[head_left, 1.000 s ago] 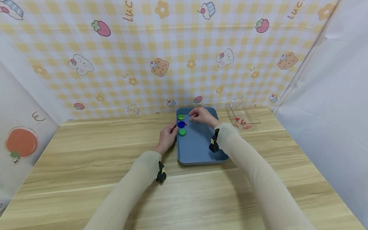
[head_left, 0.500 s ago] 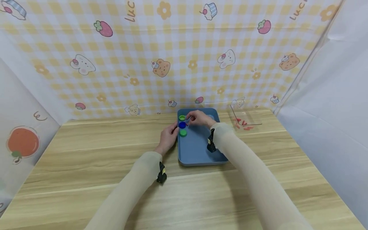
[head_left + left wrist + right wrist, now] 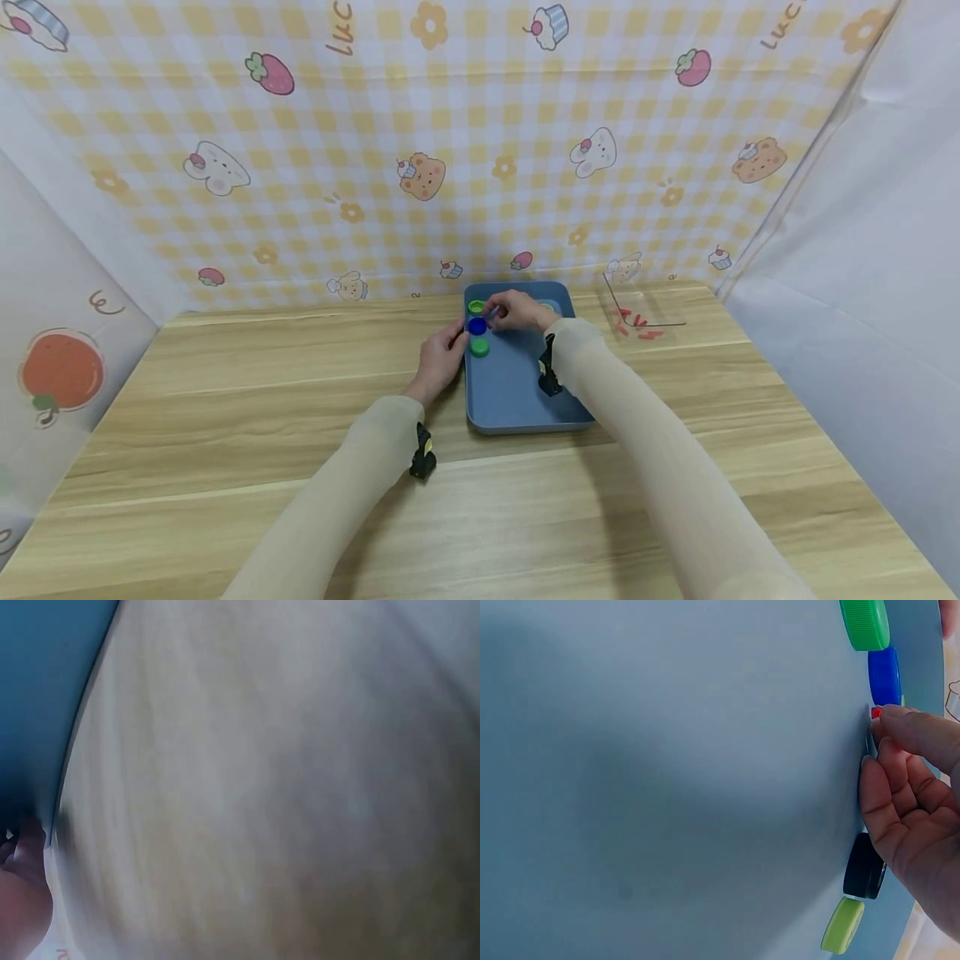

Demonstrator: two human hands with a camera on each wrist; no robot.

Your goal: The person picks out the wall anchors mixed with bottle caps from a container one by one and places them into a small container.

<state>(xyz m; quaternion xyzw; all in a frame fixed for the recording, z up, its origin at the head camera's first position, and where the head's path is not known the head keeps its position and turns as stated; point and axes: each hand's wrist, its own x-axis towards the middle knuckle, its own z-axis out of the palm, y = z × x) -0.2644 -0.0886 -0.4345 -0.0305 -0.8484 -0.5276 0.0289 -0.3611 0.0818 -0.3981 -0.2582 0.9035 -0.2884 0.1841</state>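
Note:
My right hand (image 3: 519, 312) pinches a small red piece (image 3: 876, 712) between thumb and fingers, low in the tray and right beside an upturned blue bottle cap (image 3: 477, 326). Most of the piece is hidden by the fingers. A light green cap (image 3: 477, 307), open side up, sits behind the blue one, and a green cap (image 3: 866, 624) sits in front of it. At the left side of the blue-grey tray (image 3: 517, 400), my left hand (image 3: 439, 354) holds the rim near these caps. Its fingers are only partly seen in the left wrist view.
A black cap (image 3: 864, 866) and a yellow-green cap (image 3: 843, 926) lie farther along the tray, mostly behind the right hand in the head view. Right of the tray stands a clear box (image 3: 656, 323) with several red pieces (image 3: 649, 335). A patterned cloth (image 3: 390, 233) backs the wooden table.
My right hand has moved left and slightly down toward the blue cap, then stays nearly still. A cap behind that hand has come partly into sight. The left hand keeps its place.

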